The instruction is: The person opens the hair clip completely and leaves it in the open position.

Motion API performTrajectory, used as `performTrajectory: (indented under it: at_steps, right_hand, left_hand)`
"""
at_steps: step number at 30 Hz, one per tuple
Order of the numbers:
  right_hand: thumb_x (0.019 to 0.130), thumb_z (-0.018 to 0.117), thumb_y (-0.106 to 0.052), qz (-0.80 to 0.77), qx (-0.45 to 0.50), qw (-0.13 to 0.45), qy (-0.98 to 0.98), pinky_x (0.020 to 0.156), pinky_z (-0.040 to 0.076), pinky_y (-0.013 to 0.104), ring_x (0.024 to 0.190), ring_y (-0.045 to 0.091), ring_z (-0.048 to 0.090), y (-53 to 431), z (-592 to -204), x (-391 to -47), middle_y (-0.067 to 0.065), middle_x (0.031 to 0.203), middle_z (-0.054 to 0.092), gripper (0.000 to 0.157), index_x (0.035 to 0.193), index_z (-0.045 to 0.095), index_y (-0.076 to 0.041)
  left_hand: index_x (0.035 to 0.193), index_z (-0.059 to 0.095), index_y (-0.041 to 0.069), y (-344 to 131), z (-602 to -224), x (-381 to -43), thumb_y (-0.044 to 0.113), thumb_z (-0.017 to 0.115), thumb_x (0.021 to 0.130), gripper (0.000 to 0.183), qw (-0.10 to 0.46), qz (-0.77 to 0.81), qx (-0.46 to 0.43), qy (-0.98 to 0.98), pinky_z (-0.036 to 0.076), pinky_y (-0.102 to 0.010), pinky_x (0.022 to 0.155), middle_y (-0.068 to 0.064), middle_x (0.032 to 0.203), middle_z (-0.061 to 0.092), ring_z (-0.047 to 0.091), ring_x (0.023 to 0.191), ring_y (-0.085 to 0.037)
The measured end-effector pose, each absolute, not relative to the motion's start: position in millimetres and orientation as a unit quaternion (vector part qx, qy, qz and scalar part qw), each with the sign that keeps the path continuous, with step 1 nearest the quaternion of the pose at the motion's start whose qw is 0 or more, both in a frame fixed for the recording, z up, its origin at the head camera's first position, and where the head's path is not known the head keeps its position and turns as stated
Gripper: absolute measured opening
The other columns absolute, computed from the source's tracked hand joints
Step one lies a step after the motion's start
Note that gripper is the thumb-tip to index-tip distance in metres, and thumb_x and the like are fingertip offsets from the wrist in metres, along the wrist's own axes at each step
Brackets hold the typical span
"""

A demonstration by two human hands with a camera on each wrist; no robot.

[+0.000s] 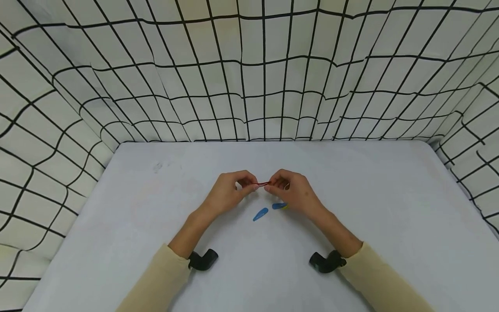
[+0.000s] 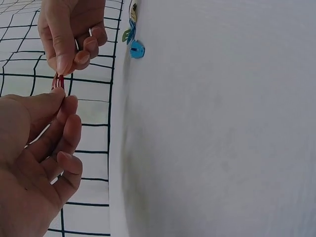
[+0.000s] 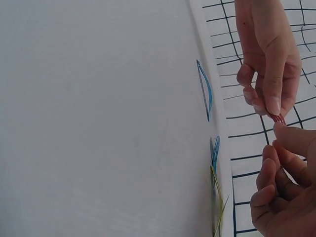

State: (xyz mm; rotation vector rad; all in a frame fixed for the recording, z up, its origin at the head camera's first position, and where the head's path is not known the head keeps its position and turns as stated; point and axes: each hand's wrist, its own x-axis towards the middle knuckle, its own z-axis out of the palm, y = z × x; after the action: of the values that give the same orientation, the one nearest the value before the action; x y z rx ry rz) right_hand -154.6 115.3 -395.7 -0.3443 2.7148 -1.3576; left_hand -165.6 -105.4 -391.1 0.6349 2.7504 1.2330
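Note:
Between the fingertips of both hands stretches a small red hair clip point(image 1: 263, 184), its thin metal strips showing in the left wrist view. My left hand point(image 1: 223, 193) pinches one end between thumb and forefinger. The other end is pinched by my right hand point(image 1: 298, 193), and the fingertips hide much of the clip. On the table below the hands lies one blue snap hair clip point(image 1: 260, 214), its two strips spread apart in the right wrist view. A second blue clip point(image 1: 278, 206) lies near the right hand, with a yellow clip point(image 3: 217, 190) beside it, mostly covered in the head view.
A white-covered table point(image 1: 136, 225) lies under both arms. Black grid netting point(image 1: 241, 65) over pale walls rises behind the table and at both sides. Dark wrist cameras sit at the cuffs of the beige sleeves point(image 1: 160, 277).

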Motion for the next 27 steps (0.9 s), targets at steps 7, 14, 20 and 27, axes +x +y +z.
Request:
performTrajectory:
  at_steps: [7, 14, 20, 27]
  right_hand:
    - [0.093, 0.08, -0.025, -0.461, -0.113, -0.005, 0.88, 0.07, 0.051, 0.024, 0.082, 0.016, 0.062, 112.7, -400.3, -153.3, 0.002, 0.088, 0.072, 0.016, 0.102, 0.073, -0.014]
    - [0.093, 0.081, -0.025, -0.469, -0.108, -0.024, 0.876, 0.067, 0.049, 0.023, 0.078, 0.015, 0.063, 112.1, -401.6, -151.2, 0.001, 0.086, 0.074, 0.014, 0.097, 0.074, -0.013]
    - [0.091, 0.082, -0.023, -0.475, -0.109, -0.053, 0.872, 0.063, 0.048, 0.021, 0.075, 0.014, 0.062, 111.4, -400.5, -149.9, 0.001, 0.083, 0.075, 0.012, 0.092, 0.075, -0.013]
    - [0.091, 0.082, -0.021, -0.486, -0.114, -0.065, 0.864, 0.06, 0.043, 0.02, 0.071, 0.015, 0.058, 108.1, -399.0, -150.8, 0.002, 0.081, 0.074, 0.013, 0.088, 0.073, -0.012]
  left_hand:
    - [0.102, 0.075, 0.013, -103.2, -391.5, -163.4, 0.02, 0.074, 0.097, 0.008, 0.021, 0.4, 0.2, 0.894, 0.048, -0.028, 0.076, 0.0, 0.091, 0.076, 0.066, 0.088, -0.014]
    - [0.102, 0.079, 0.014, -99.9, -395.6, -162.7, 0.021, 0.077, 0.096, 0.01, 0.005, 0.414, 0.187, 0.891, 0.052, -0.028, 0.077, 0.001, 0.09, 0.077, 0.065, 0.085, -0.013]
    - [0.099, 0.081, 0.014, -98.0, -397.0, -161.5, 0.024, 0.079, 0.094, 0.012, -0.028, 0.429, 0.17, 0.887, 0.052, -0.024, 0.07, 0.0, 0.089, 0.08, 0.064, 0.078, -0.013]
    - [0.098, 0.082, 0.012, -96.8, -394.3, -157.9, 0.022, 0.08, 0.093, 0.012, -0.042, 0.436, 0.149, 0.887, 0.051, -0.022, 0.065, -0.003, 0.089, 0.08, 0.066, 0.076, -0.014]
